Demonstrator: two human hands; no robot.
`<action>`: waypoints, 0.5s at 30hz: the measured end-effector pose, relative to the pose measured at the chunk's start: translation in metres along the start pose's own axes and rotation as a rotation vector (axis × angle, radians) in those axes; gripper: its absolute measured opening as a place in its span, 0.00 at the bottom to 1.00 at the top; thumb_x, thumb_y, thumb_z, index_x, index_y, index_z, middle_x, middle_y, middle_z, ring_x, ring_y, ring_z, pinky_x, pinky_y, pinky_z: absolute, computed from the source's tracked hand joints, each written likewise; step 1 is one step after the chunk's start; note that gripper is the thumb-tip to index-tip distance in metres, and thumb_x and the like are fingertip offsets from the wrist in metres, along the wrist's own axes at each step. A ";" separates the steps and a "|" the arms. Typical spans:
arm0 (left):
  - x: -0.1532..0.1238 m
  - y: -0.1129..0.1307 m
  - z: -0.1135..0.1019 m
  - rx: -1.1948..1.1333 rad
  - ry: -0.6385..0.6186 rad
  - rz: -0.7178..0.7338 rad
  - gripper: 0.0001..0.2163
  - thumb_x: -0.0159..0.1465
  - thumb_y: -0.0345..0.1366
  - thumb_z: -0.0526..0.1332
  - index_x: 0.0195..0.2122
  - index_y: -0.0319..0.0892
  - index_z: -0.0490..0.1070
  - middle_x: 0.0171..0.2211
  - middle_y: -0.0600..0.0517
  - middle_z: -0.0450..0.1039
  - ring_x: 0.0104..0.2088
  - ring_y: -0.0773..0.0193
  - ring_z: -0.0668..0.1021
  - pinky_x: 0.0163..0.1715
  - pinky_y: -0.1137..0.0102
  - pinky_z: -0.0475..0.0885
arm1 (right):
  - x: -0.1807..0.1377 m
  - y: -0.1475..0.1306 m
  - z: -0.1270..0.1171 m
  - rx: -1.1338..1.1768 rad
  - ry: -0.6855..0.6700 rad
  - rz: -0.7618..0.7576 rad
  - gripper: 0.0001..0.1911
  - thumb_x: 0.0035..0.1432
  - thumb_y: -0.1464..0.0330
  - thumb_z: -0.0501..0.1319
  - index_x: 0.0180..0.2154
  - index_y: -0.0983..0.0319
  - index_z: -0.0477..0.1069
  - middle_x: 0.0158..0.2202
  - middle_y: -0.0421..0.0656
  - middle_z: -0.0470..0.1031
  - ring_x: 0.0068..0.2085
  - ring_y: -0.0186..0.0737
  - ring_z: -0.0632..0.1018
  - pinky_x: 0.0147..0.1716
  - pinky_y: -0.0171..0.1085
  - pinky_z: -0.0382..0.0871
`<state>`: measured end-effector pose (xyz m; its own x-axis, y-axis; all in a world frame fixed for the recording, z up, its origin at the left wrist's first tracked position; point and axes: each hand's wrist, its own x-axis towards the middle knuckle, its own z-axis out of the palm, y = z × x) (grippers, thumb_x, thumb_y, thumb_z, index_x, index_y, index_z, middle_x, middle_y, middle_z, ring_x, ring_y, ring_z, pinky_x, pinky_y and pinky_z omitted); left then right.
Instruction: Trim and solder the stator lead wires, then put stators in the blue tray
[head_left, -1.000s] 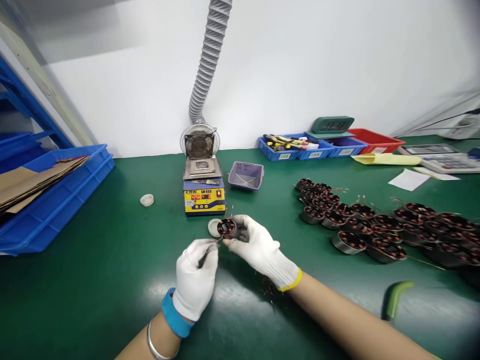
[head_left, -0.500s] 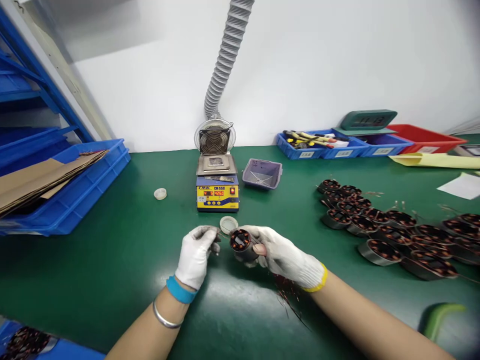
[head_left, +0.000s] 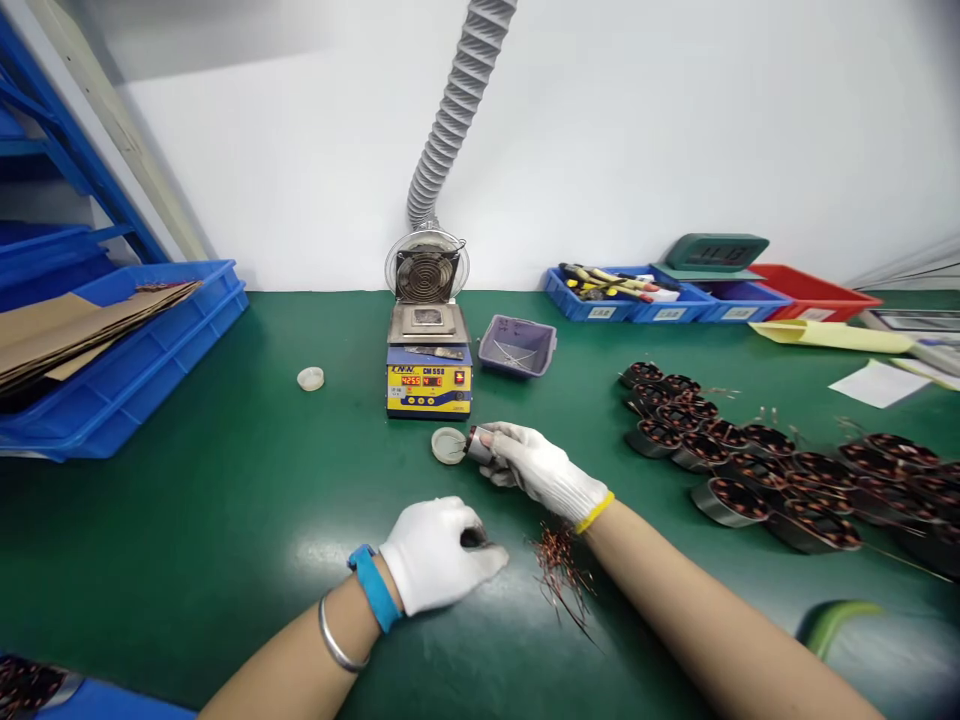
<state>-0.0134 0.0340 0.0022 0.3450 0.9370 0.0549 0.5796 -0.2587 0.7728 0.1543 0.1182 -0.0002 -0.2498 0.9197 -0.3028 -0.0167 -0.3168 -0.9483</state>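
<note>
My right hand (head_left: 538, 468), in a white glove with a yellow cuff, grips a motor stator (head_left: 478, 446) lying on its side. The stator's wire leads point left and reach over the small round dish (head_left: 448, 446); whether they touch what is inside cannot be told. Nearer to me is my left hand (head_left: 442, 555), also white-gloved, low over the green table. Its fingers are curled with the thumb against them, and whatever they may hold is hidden. A pile of copper wire clippings (head_left: 559, 572) lies just right of it.
Behind the dish stands a yellow-blue solder pot (head_left: 429, 390) under a grey duct hose (head_left: 450, 110). A purple tray (head_left: 516, 370) sits beside it. Many stators (head_left: 731, 500) stand at the right. A small white cap (head_left: 310, 378) and blue bin (head_left: 187, 340) are left.
My left hand has left the stator's leads and come down toward me, right of where it was. My right hand has turned the stator so its wires face the dish.
</note>
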 end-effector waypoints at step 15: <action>-0.004 0.003 0.003 0.214 -0.062 0.057 0.12 0.59 0.44 0.57 0.30 0.43 0.76 0.29 0.51 0.74 0.31 0.62 0.75 0.31 0.71 0.66 | -0.004 0.006 0.009 -1.062 0.488 -0.672 0.26 0.49 0.68 0.60 0.52 0.57 0.66 0.50 0.47 0.67 0.48 0.50 0.72 0.47 0.46 0.68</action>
<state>-0.0105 0.0287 0.0020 0.4230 0.9047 0.0507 0.6988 -0.3613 0.6174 0.1460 0.1107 -0.0043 -0.1188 0.8829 0.4543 0.8087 0.3514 -0.4716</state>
